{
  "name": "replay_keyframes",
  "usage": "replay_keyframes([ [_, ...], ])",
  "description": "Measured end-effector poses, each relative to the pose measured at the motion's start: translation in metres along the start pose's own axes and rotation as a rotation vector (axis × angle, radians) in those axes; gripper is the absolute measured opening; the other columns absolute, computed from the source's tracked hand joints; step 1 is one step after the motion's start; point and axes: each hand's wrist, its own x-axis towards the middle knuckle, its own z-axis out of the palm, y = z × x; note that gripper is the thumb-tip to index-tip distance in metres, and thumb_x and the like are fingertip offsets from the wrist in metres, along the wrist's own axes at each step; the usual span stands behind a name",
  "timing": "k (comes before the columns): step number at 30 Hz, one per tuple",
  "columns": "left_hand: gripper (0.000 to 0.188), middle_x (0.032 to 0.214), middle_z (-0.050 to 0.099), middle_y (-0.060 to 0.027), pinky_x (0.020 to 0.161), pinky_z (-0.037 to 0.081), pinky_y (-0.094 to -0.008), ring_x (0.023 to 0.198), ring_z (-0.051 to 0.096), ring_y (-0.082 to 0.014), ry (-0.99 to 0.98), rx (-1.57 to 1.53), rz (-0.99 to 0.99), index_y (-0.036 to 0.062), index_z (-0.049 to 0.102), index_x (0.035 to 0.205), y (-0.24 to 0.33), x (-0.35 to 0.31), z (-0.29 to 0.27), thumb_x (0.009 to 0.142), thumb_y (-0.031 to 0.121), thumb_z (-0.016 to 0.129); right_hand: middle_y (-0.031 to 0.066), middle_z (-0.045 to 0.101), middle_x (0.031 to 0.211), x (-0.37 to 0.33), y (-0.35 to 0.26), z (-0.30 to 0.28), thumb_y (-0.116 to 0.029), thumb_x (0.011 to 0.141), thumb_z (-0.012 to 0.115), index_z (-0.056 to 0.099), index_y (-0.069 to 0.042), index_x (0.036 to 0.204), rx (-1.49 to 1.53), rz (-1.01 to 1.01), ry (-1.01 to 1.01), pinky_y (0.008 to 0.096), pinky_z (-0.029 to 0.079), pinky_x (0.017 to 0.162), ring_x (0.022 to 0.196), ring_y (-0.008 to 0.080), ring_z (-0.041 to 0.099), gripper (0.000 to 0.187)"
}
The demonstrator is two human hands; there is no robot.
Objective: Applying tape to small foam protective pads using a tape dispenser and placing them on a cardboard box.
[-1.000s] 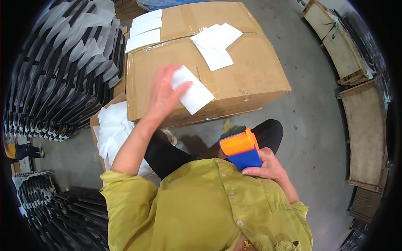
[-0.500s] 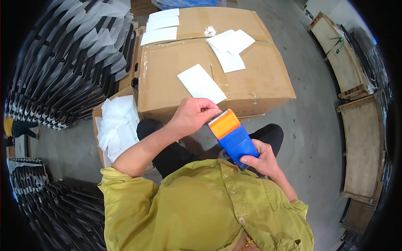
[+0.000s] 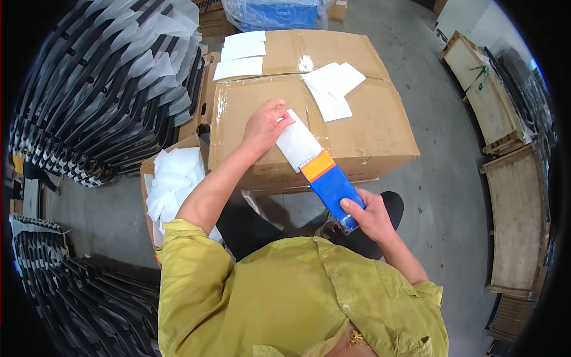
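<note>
My right hand [image 3: 376,217] is wrapped round a blue and orange hand-held tape dispenser [image 3: 334,185], its toothed orange end pointing up and left. That end meets the near edge of a white sheet [image 3: 297,141] on the front part of a large cardboard box [image 3: 369,131]. My left hand [image 3: 266,130] is over the sheet's far left corner, thumb and forefinger pinched. A strip of clear tape seems to run from those fingertips to the dispenser, though it barely shows against the white. More white sheets [image 3: 334,86] lie overlapping on the box's right side, and others [image 3: 239,68] at its far left.
Left of the box stands an open carton [image 3: 176,184] full of crumpled white sheets. Black bent metal frames [image 3: 89,95] with wrapping are stacked at the left. Wooden crates [image 3: 516,208] line the right side. A blue plastic-wrapped load [image 3: 279,15] stands behind the box.
My left hand has moved away from the dispenser's toothed edge, up and left to the sheet's far corner. The dispenser stays in my right hand, its orange end now at the sheet's near edge.
</note>
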Motion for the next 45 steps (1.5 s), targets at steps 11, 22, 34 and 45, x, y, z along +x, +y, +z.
replay_keyframes([
  [11,0.020,0.110,0.050,-0.0136,0.083,0.039,-0.0331,0.100,0.048,-0.0258,0.411,0.391,0.074,0.0027,0.059,0.085,-0.003,-0.001,0.013,0.076,0.021,0.060,0.0018,0.057,0.068,0.024,0.017,-0.001,-0.033,0.080,0.061,0.059,0.004,0.085,0.141,0.128,-0.075,0.0203,0.041,0.053,0.059,0.0047,0.049,0.037],
  [22,0.050,0.099,0.060,-0.0080,0.074,0.047,-0.0279,0.089,0.058,-0.0167,-0.229,-1.513,-1.029,0.0012,0.051,0.109,0.057,-0.092,0.041,0.084,0.045,0.049,0.0030,0.056,0.070,0.004,0.021,-0.008,-0.040,0.076,0.063,0.058,0.004,0.083,0.090,0.123,-0.172,0.0218,0.041,0.057,0.064,0.0070,0.049,0.044],
  [34,0.031,0.085,0.062,-0.0114,0.060,0.050,-0.0268,0.068,0.061,-0.0185,0.014,-1.301,-0.975,0.0009,0.052,0.103,0.054,-0.069,0.024,0.084,0.025,0.056,0.0035,0.056,0.072,-0.038,0.016,-0.020,-0.032,0.079,0.062,0.059,0.004,0.087,-0.125,-0.013,-0.134,0.0239,0.041,0.060,0.066,0.0076,0.048,0.037],
  [45,0.012,0.054,0.043,-0.0041,0.046,0.042,-0.0307,0.047,0.050,-0.0177,-0.144,-0.665,0.581,0.0135,0.046,0.063,0.161,-0.093,0.016,0.064,0.006,0.056,0.0041,0.059,0.066,0.002,0.041,-0.007,-0.023,0.082,0.058,0.059,0.002,0.081,0.341,0.424,0.083,0.0252,0.045,0.052,0.059,0.0103,0.056,0.025],
])
